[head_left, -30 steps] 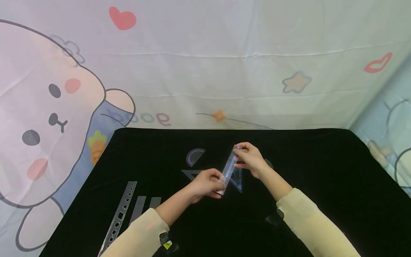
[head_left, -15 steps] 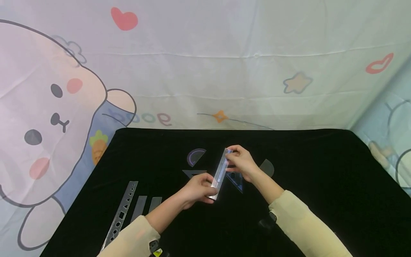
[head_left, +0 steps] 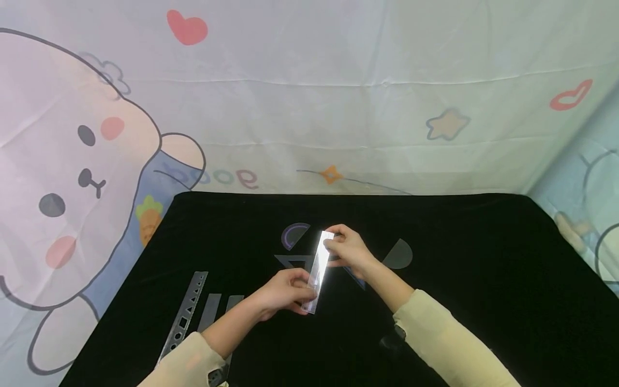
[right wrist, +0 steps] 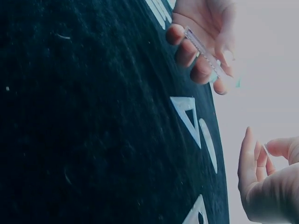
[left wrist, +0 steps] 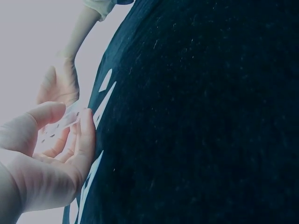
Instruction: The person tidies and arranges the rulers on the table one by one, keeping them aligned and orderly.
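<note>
A clear short ruler [head_left: 319, 269] is held up over the black cloth between both hands, its face bright with glare in the head view. My left hand [head_left: 285, 293] pinches the near end between thumb and fingers. At the far end, the right hand [head_left: 350, 250] grips it the same way. The left wrist view shows the ruler [left wrist: 60, 125] running from the left thumb toward the other hand. Behind the hands lie a set square [head_left: 293, 260] and a purple-marked protractor [head_left: 295, 236]. The right hand mostly covers a blue-marked set square [head_left: 357, 278].
To the left lie a long stencil ruler [head_left: 186, 312] with cut-out shapes and two shorter rulers, one grey [head_left: 209, 312], the other [head_left: 234, 302] partly under the left forearm. A plain protractor [head_left: 400, 255] lies beyond the right forearm. A printed curtain [head_left: 338, 107] hangs behind the table.
Both hands have shifted left and nearer the body, carrying the ruler. Its face has turned bright with reflection. The plain protractor has come out from behind the right arm.
</note>
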`<state>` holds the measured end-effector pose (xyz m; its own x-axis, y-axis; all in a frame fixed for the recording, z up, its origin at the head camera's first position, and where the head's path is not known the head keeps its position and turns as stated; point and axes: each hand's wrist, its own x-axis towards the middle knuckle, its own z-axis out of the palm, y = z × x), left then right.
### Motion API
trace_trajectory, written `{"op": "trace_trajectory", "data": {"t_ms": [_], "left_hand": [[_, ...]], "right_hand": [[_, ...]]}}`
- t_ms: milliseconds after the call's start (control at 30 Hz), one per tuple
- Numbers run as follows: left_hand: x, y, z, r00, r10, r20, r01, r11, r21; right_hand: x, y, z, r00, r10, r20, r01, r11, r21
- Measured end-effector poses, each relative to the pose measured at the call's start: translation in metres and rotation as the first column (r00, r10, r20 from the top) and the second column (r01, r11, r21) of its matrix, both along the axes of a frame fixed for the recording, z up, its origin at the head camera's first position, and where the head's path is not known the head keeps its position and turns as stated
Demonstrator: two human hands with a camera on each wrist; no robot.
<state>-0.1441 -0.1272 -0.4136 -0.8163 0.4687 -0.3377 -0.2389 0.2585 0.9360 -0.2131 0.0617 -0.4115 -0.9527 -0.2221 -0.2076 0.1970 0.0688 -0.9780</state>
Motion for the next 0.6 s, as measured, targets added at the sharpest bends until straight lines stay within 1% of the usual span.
{"op": "trace_trajectory", "data": {"t_ms": [300, 367, 533, 567, 600], "left_hand": [[0.001, -0.015, 0.003, 0.998, 0.067, -0.009, -0.067, 0.996, -0.057], [0.001, -0.018, 0.003, 0.997, 0.077, -0.010, -0.078, 0.994, -0.075], [0.004, -0.026, 0.000, 0.998, 0.063, -0.009, -0.063, 0.995, -0.082], [0.005, -0.028, 0.000, 0.998, 0.057, -0.008, -0.058, 0.995, -0.079], [0.006, -0.029, 0.000, 0.998, 0.054, -0.010, -0.055, 0.995, -0.079]], "right_hand": [[0.009, -0.018, -0.005, 0.999, 0.033, 0.014, -0.033, 0.999, -0.028], [0.013, -0.021, -0.003, 0.999, 0.047, 0.012, -0.047, 0.998, -0.031], [0.016, -0.030, -0.007, 0.998, 0.070, 0.003, -0.070, 0.997, -0.014], [0.015, -0.032, -0.011, 0.997, 0.071, -0.002, -0.071, 0.997, -0.010], [0.016, -0.034, -0.011, 0.997, 0.077, -0.004, -0.077, 0.997, -0.009]]}}
